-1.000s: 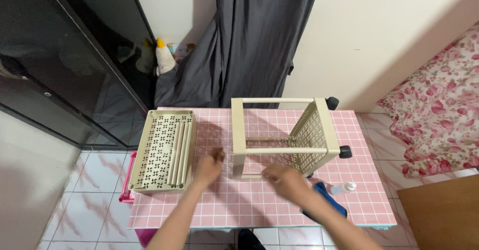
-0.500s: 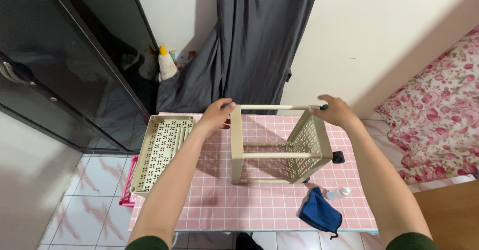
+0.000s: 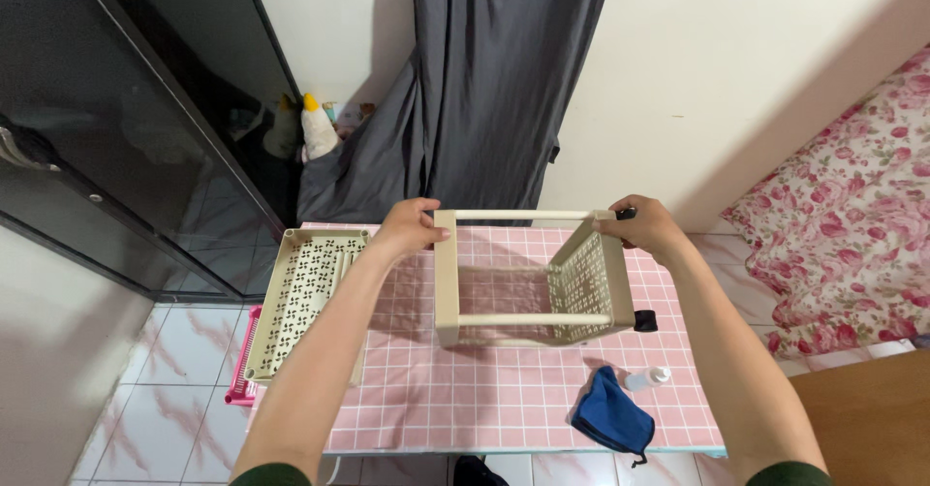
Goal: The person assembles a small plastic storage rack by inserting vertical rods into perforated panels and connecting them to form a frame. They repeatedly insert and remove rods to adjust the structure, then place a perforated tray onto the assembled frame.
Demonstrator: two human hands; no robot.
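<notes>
Cream cart frame [image 3: 528, 278] stands at frame centre on the pink gridded tabletop [image 3: 484, 399]. Left hand [image 3: 412, 226] is closed around its upper-left corner, right hand [image 3: 644, 226] closed around the upper-right corner — both gripping. Perforated cream shelf panels [image 3: 305, 287] lie at left; blue cloth [image 3: 610, 416] and a small clear bottle [image 3: 647, 378] lie at lower right.

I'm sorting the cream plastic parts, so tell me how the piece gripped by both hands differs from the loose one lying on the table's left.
The rack frame is a boxy, open structure with bars and a perforated side; the flat tray is a single perforated panel. The rack frame stands upright on the pink table, gripped by the left hand and right hand; the flat tray lies untouched. The rack frame has black wheels; the flat tray shows none. Both are cream.
</notes>
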